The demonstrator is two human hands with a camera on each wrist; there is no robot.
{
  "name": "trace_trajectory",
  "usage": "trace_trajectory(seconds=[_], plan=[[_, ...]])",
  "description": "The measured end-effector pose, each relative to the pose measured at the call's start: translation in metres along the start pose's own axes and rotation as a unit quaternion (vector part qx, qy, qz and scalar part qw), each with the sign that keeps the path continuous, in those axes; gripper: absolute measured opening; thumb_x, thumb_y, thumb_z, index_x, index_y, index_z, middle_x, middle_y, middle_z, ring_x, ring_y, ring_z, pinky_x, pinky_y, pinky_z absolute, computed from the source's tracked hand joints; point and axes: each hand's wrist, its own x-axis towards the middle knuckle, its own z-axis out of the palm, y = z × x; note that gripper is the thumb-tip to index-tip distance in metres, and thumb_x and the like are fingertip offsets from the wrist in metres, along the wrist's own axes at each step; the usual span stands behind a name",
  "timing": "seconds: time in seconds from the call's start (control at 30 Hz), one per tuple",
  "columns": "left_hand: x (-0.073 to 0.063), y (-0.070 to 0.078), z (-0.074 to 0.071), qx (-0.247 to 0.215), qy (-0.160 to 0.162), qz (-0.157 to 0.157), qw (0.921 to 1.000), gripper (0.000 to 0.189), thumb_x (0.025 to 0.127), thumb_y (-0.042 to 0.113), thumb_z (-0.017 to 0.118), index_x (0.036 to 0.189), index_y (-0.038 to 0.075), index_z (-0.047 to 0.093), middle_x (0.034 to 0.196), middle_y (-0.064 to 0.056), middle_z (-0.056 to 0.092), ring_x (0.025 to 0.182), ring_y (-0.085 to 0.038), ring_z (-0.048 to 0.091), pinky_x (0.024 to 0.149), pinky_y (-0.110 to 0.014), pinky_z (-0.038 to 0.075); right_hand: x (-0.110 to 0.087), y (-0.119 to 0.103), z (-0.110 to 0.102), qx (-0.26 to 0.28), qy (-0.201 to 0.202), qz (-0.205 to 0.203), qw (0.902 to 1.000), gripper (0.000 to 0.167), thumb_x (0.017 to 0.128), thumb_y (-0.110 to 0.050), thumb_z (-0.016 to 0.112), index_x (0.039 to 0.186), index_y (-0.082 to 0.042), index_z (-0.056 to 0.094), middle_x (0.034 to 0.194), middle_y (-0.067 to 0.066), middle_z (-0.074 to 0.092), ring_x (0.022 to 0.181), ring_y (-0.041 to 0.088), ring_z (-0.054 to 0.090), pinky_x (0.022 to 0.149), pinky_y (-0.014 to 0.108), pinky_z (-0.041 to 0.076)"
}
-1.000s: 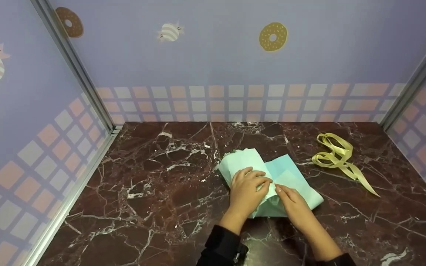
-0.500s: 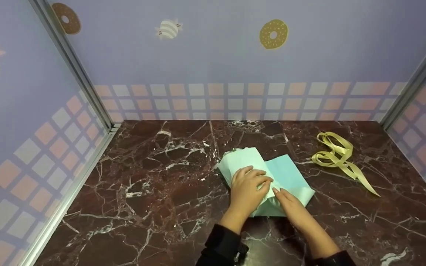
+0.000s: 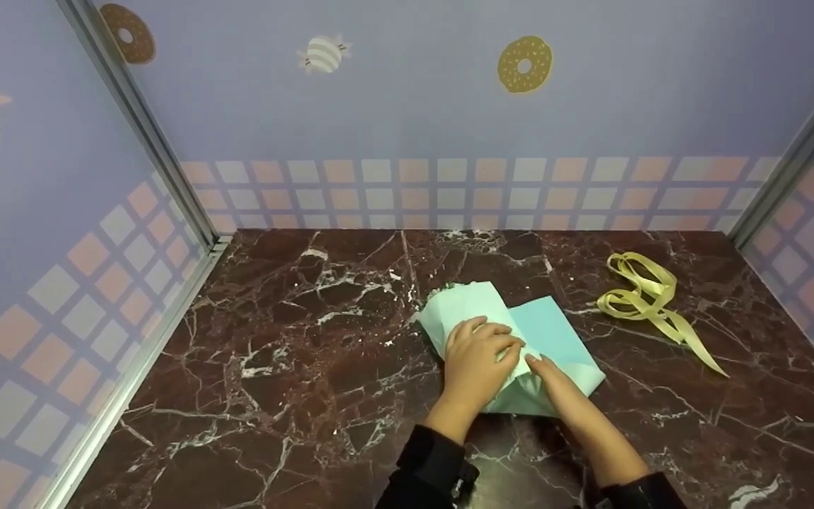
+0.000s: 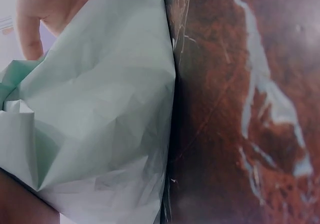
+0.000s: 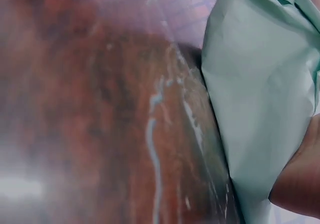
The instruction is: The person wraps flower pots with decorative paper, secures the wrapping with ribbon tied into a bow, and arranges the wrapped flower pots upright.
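Observation:
Mint-green wrapping paper [image 3: 474, 304] lies folded into a bundle on the marble-patterned table, with a bluer flap [image 3: 545, 329] spread to its right. Small pale green-and-white bits [image 3: 446, 288] peek out at the bundle's far end; what is wrapped inside is hidden. My left hand [image 3: 478, 360] lies over the bundle, its fingers bent round it and its thumb near the folded edge. Close beside it, my right hand [image 3: 555, 382] holds the lower right part of the paper, thumb on top and the other fingers hidden underneath. Creased paper [image 4: 110, 99] fills much of the left wrist view.
A looped yellow ribbon [image 3: 644, 297] lies on the table [image 3: 273, 424] to the right of the paper. White crumbs are scattered left of the bundle. Patterned lilac wall panels [image 3: 407, 106] stand at the back and both sides.
The paper's right-hand corner has drawn inward to the left and its near edge has folded up. My right hand has shifted slightly; my left hand stays on the bundle.

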Motion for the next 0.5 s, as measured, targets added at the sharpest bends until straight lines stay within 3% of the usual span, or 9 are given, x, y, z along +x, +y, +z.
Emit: trace_trajectory(seconds=[0.13,0.27,0.37,0.5], plan=[[0.001,0.001,-0.002,0.005,-0.008,-0.002,1.0000,0.026,0.099,0.037,0.053,0.098,0.030,0.078,0.115,0.014,0.067,0.125,-0.018,0.049,0.111,-0.038,0.031,0.003,0.000,0.000,0.014,-0.008,-0.027,0.9995,0.068,0.106,-0.037,0.023,0.150,0.013,0.008,0.156,0.032,0.001,0.144,0.044,-0.002,0.116,0.056,0.002],[0.000,0.002,-0.002,0.008,-0.014,-0.005,0.9999,0.026,0.099,0.038,0.053,0.097,0.029,0.078,0.114,0.014,0.067,0.124,-0.017,0.049,0.110,-0.038,0.031,0.002,0.000,0.000,-0.043,0.008,-0.028,0.9987,0.067,0.107,-0.039,0.025,0.148,0.014,0.019,0.154,0.033,0.015,0.142,0.046,0.011,0.115,0.057,0.012],[0.001,0.003,-0.001,0.014,-0.019,-0.005,0.9997,0.027,0.099,0.038,0.052,0.098,0.030,0.078,0.114,0.015,0.066,0.124,-0.017,0.049,0.110,-0.038,0.031,-0.001,0.000,-0.002,-0.080,0.049,-0.044,0.9946,0.063,0.106,-0.036,0.030,0.142,0.017,0.034,0.147,0.033,0.033,0.137,0.046,0.029,0.112,0.057,0.024],[0.002,0.002,-0.003,0.018,-0.022,-0.009,0.9996,0.028,0.099,0.039,0.050,0.097,0.031,0.077,0.114,0.016,0.066,0.124,-0.016,0.049,0.110,-0.037,0.031,-0.010,-0.003,-0.009,-0.080,0.150,-0.084,0.9819,0.049,0.105,-0.027,0.041,0.130,0.014,0.053,0.130,0.030,0.055,0.123,0.042,0.049,0.105,0.051,0.037]])
